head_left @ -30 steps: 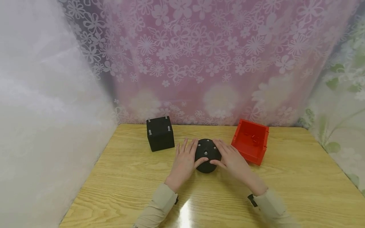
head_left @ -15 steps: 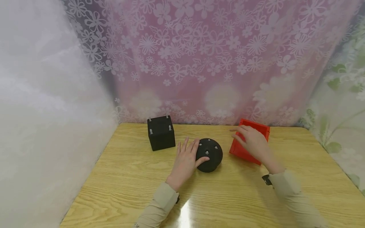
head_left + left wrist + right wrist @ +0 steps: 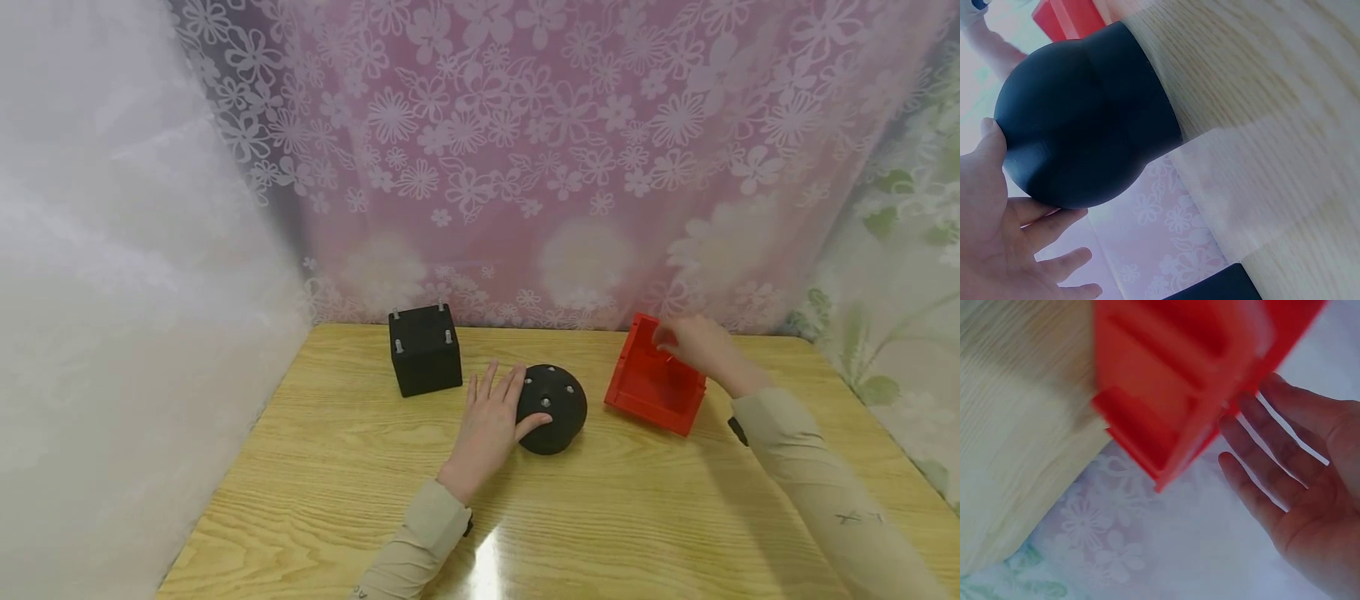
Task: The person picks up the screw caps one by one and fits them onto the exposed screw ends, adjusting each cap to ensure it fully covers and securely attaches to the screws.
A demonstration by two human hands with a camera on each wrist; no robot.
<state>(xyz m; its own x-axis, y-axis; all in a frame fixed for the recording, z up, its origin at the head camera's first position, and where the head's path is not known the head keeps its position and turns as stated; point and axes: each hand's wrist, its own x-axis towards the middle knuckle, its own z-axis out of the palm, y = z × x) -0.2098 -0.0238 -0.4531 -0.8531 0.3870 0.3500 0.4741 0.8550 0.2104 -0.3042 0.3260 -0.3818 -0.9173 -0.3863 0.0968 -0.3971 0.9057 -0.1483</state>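
A black dome-topped piece [image 3: 557, 427] stands on the table, with several small metal studs on its top. My left hand [image 3: 486, 429] rests against its left side, thumb toward the front. In the left wrist view, thumb and forefinger touch the rounded dome [image 3: 1072, 125], while the other fingers spread out straight. My right hand [image 3: 697, 343] is over the back right of a red bin [image 3: 647, 408], fingertips above its inside. In the right wrist view, the right hand's fingers [image 3: 1282, 459] are loosely extended beside the bin's edge; nothing clear shows between them. Small pieces inside the bin are hard to make out.
A black cube [image 3: 426, 367] with several upright metal pegs on top stands at the back left of the wooden table [image 3: 337, 467]. Behind the table hangs a pink flowered curtain [image 3: 480, 167]. Pale sheets close off both sides.
My right hand has left the dome and moved right and back over the red bin. My left hand stays against the dome. The dome and cube look unmoved on the table.
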